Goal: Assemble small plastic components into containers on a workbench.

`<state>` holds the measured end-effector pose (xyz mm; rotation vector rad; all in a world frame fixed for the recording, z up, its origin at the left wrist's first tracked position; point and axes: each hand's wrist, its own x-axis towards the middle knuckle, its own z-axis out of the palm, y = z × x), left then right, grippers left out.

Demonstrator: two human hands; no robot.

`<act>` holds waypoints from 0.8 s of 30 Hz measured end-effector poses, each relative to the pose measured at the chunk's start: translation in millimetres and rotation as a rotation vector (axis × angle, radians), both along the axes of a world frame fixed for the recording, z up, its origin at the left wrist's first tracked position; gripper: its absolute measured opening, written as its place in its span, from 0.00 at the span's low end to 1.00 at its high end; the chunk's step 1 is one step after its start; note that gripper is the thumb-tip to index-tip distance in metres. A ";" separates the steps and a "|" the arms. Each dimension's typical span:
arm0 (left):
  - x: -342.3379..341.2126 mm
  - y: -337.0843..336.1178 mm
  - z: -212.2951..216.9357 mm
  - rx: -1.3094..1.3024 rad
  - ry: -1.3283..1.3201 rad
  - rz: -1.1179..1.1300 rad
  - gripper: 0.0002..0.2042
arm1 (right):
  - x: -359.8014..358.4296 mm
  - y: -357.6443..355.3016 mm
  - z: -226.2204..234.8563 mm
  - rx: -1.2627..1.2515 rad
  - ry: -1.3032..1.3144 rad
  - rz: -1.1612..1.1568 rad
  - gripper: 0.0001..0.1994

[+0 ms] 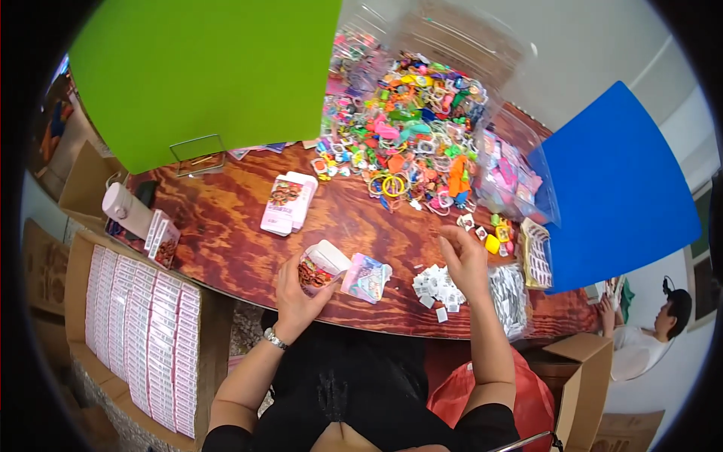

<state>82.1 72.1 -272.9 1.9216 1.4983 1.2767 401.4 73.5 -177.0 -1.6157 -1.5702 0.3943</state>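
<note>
Grip of left hand [296,295] is wrapped around pink-and-white carton [325,261] over desk [226,218], beside printed pink packet [364,279]; right hand [465,260] is held with fingers loosely parted near white square slips [438,288]; colourful plastic trinkets [422,135] are heaped beyond.

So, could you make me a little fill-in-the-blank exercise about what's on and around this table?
1. The hand holding the small box is the person's ____ one.
2. The green panel stands on the picture's left; the big panel on its right is ____.
3. The large carton at lower left is packed with rows of small ____.
4. Beside the right forearm lies a heap of little ____ squares.

Missing words: left; blue; boxes; white.
</note>
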 end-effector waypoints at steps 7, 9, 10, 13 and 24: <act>9.2 0.9 0.0 -0.042 -0.007 -0.078 0.39 | 48.4 -59.1 -51.9 -0.150 -0.403 0.051 0.07; 7.6 0.2 0.6 -0.055 -0.018 -0.078 0.39 | 48.7 -78.9 -57.5 -0.063 -0.472 0.117 0.09; 7.0 0.0 0.8 -0.062 -0.027 -0.069 0.39 | 46.8 -90.9 -58.6 -0.069 -0.472 0.110 0.09; 8.4 -1.0 -2.0 -0.021 -0.014 -0.063 0.39 | 45.3 -108.2 -60.9 -0.136 -0.667 0.021 0.12; 12.5 -2.2 2.1 -0.017 0.029 -0.087 0.39 | 75.6 4.0 -84.3 -0.705 -0.812 -0.368 0.19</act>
